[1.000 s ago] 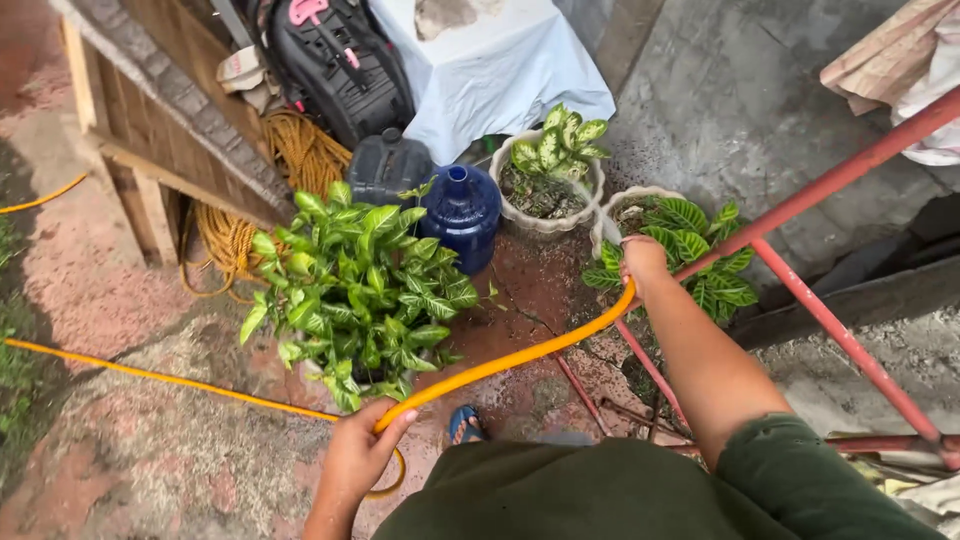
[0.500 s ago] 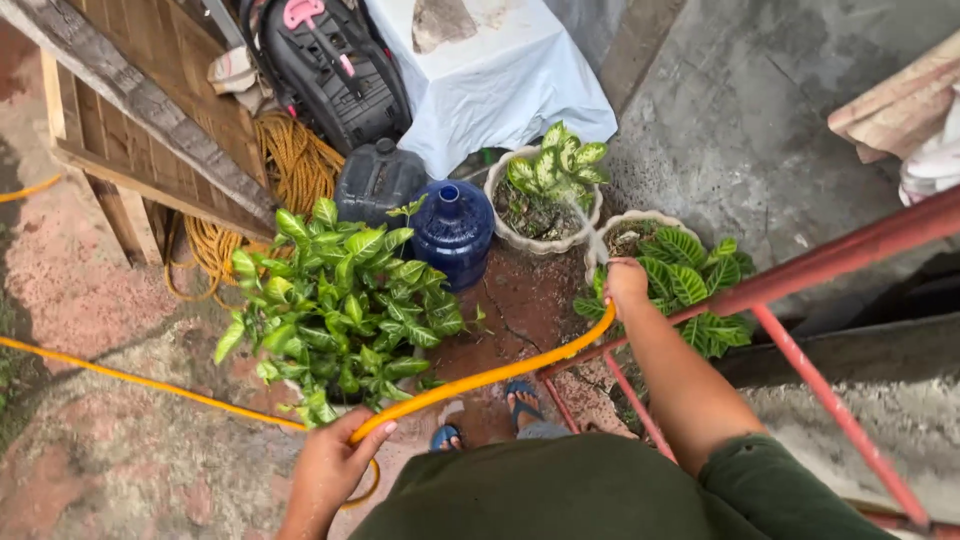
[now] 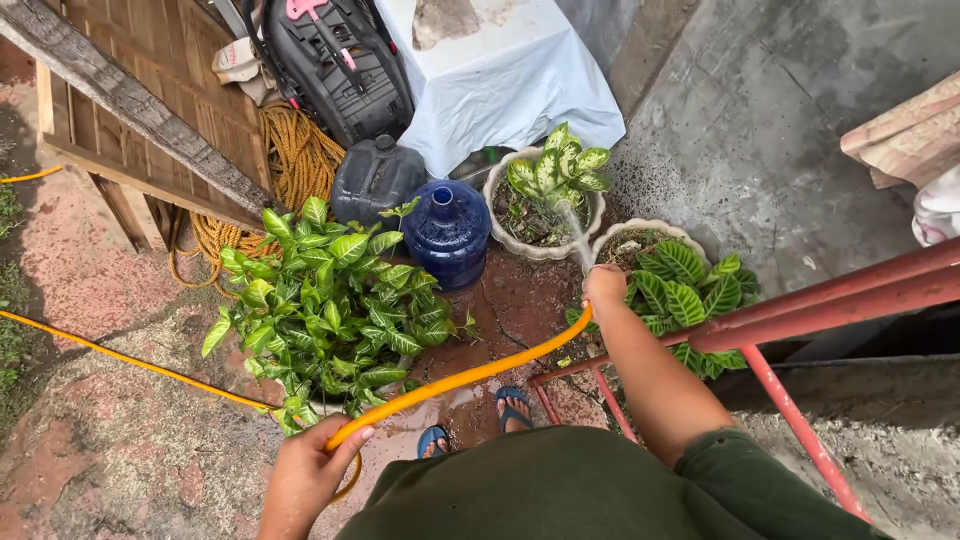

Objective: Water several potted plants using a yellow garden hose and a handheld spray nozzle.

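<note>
- Hose (image 3: 470, 375): yellow-orange, thin, flexible, wet-looking sheen; runs in a shallow arc between both hands, long axis roughly 8 o'clock to 2 o'clock across the frame.
- Right hand (image 3: 604, 287): closed around the hose outlet end, arm stretched forward; fingers hidden on the far side, so exact pinch at the tip cannot be told.
- Spray (image 3: 574, 232): thin pale stream leaving the right hand toward 11 o'clock, landing in the white pot (image 3: 540, 200) holding a variegated plant.
- Left hand (image 3: 305, 475): wrapped around the hose lower down, near the body at 7 o'clock from the right hand; thumb lies over the top.
- Behind the left hand the hose loops under and trails off at 9–10 o'clock across the paving (image 3: 120, 440) to the frame edge.
- White pot lies just beyond the right hand; right hand is clearly the nearer one, left hand well apart from it.
- Second pot (image 3: 640, 238) with broad striped leaves sits just beside the right hand at 2 o'clock.
- Big leafy plant (image 3: 330, 300) stands at 12 o'clock from the left hand, near the hose mid-span.
- Blue jug (image 3: 446, 232) and dark jerrycan (image 3: 375, 178) stand between the big plant and the white pot.
- Red frame (image 3: 800, 310) crosses at 3 o'clock, beside the right forearm.
- Ground under the feet shows wet.
</note>
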